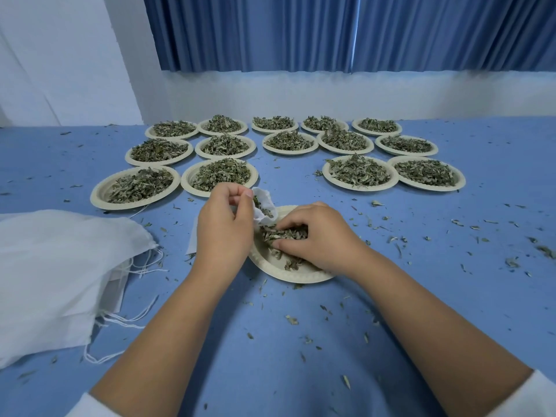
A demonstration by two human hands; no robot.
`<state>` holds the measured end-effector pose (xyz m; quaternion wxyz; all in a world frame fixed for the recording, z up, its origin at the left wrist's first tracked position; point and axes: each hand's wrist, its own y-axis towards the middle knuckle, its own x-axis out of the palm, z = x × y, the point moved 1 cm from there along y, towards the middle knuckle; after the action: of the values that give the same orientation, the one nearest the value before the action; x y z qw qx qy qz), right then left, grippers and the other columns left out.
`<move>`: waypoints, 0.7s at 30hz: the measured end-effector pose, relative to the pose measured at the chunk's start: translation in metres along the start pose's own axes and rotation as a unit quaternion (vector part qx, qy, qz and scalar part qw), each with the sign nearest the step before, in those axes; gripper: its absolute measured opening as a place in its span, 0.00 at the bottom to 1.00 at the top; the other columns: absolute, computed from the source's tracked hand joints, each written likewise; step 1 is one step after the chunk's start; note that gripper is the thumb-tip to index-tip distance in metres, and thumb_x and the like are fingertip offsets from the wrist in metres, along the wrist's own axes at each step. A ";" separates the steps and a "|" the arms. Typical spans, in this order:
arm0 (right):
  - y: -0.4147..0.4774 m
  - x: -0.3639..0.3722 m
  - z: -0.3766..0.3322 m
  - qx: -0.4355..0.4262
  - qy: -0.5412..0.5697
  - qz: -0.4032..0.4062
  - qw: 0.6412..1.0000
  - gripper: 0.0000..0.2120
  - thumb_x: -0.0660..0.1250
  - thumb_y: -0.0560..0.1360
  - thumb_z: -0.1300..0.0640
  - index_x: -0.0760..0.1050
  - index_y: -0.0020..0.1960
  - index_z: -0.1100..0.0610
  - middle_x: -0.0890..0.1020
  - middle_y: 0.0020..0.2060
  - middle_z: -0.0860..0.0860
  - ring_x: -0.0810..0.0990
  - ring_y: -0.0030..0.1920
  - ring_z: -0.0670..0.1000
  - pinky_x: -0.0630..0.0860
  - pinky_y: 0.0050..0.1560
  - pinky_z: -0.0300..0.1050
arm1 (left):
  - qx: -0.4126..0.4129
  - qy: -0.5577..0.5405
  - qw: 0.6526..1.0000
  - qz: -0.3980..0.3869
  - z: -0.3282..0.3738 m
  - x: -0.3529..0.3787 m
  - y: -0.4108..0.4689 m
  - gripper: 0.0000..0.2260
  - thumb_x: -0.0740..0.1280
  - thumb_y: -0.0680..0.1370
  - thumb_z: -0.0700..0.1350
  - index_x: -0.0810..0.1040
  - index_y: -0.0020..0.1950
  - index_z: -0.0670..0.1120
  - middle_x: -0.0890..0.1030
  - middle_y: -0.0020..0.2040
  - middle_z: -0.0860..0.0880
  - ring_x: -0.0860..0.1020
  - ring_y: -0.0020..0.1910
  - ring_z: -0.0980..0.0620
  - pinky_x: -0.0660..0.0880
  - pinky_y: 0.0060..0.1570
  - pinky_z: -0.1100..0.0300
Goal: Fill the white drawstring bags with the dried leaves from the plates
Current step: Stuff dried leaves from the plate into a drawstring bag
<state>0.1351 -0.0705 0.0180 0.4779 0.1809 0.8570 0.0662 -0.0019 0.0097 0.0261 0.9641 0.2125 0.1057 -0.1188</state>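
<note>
While our left hand (224, 233) pinches one bag (264, 206) open, our right hand (319, 236) grasps leaves (282, 233) on the near plate (288, 273); fourteen full plates (99, 197) stand beyond, spare bags (54, 260) left.

Blue pleated curtain (331, 31) across back, ahead of me. White wall (60, 55) at my far left. Blue tabletop (496, 206) runs to white ledge (331, 91) under curtain.
</note>
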 end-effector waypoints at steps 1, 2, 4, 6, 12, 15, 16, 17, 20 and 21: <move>0.000 -0.003 0.000 0.005 0.017 0.009 1.000 0.07 0.75 0.70 0.46 0.79 0.46 0.39 0.80 0.49 0.42 0.71 0.59 0.49 0.67 0.65 0.53 | 0.000 -0.003 1.000 0.001 0.000 0.000 0.000 0.04 0.61 0.82 0.46 0.75 0.49 0.48 0.76 0.40 0.56 0.74 0.34 0.66 0.75 0.40 0.61; 0.000 -0.006 0.000 0.014 0.034 0.015 0.999 0.08 0.76 0.69 0.46 0.78 0.45 0.39 0.80 0.51 0.42 0.71 0.60 0.49 0.66 0.65 0.51 | 0.000 -0.006 1.000 0.002 0.000 0.000 0.001 0.05 0.61 0.82 0.46 0.75 0.50 0.48 0.77 0.41 0.56 0.75 0.35 0.66 0.76 0.41 0.61; 0.001 -0.012 0.000 0.033 0.075 0.023 0.996 0.08 0.77 0.69 0.47 0.80 0.44 0.43 0.79 0.51 0.43 0.73 0.59 0.48 0.68 0.64 0.46 | 0.001 -0.007 1.000 0.004 -0.001 -0.001 0.002 0.05 0.61 0.82 0.47 0.75 0.50 0.48 0.77 0.42 0.55 0.75 0.36 0.65 0.75 0.41 0.64; 0.000 -0.019 0.000 0.050 0.116 0.023 0.992 0.08 0.78 0.68 0.48 0.80 0.42 0.45 0.79 0.51 0.43 0.76 0.56 0.45 0.71 0.60 0.41 | 0.003 0.000 1.000 0.005 -0.002 -0.001 0.002 0.05 0.61 0.82 0.47 0.75 0.50 0.48 0.77 0.42 0.56 0.74 0.35 0.67 0.72 0.37 0.70; -0.001 -0.032 0.002 0.091 0.227 0.040 0.969 0.07 0.78 0.67 0.48 0.82 0.42 0.45 0.81 0.36 0.36 0.77 0.39 0.36 0.71 0.40 0.25 | 0.005 0.018 1.000 -0.020 -0.002 0.000 0.001 0.04 0.62 0.82 0.47 0.74 0.47 0.52 0.77 0.40 0.56 0.74 0.33 0.65 0.73 0.36 0.66; -0.001 -0.032 0.003 0.112 0.265 0.045 0.957 0.07 0.78 0.67 0.49 0.82 0.43 0.47 0.80 0.29 0.36 0.76 0.33 0.36 0.72 0.37 0.27 | 0.012 0.025 0.998 -0.052 -0.001 0.002 -0.001 0.04 0.62 0.82 0.47 0.75 0.48 0.51 0.79 0.38 0.55 0.74 0.33 0.63 0.75 0.38 0.59; -0.001 -0.031 0.003 0.119 0.268 0.041 0.955 0.08 0.78 0.67 0.49 0.83 0.44 0.47 0.81 0.30 0.37 0.77 0.33 0.36 0.72 0.36 0.28 | 0.016 0.026 0.997 -0.064 0.000 0.002 -0.002 0.04 0.62 0.82 0.47 0.75 0.48 0.51 0.80 0.38 0.57 0.75 0.34 0.63 0.75 0.39 0.59; -0.001 -0.030 0.003 0.124 0.269 0.038 0.954 0.08 0.78 0.68 0.49 0.83 0.44 0.48 0.82 0.31 0.38 0.77 0.34 0.36 0.72 0.36 0.29 | 0.019 0.027 0.997 -0.076 0.001 0.003 -0.003 0.04 0.62 0.81 0.47 0.75 0.48 0.51 0.80 0.37 0.57 0.76 0.35 0.62 0.74 0.40 0.59; -0.001 -0.027 0.002 0.131 0.253 0.031 0.958 0.05 0.78 0.68 0.51 0.83 0.42 0.49 0.81 0.31 0.42 0.76 0.30 0.38 0.71 0.33 0.31 | 0.030 0.022 0.994 -0.105 0.003 0.006 -0.007 0.04 0.63 0.81 0.47 0.75 0.48 0.51 0.80 0.37 0.57 0.78 0.38 0.61 0.75 0.41 0.60; -0.001 -0.026 0.003 0.131 0.238 0.029 0.962 0.05 0.78 0.69 0.52 0.83 0.42 0.49 0.80 0.29 0.43 0.74 0.28 0.39 0.70 0.31 0.31 | 0.034 0.017 0.993 -0.112 0.004 0.007 -0.009 0.04 0.63 0.81 0.47 0.75 0.48 0.52 0.80 0.37 0.57 0.78 0.38 0.62 0.75 0.41 0.61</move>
<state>0.1493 -0.0811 0.0368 0.2301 0.2453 0.9417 0.0083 0.0027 -0.0011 0.0249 0.9349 0.2341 0.1415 -0.2261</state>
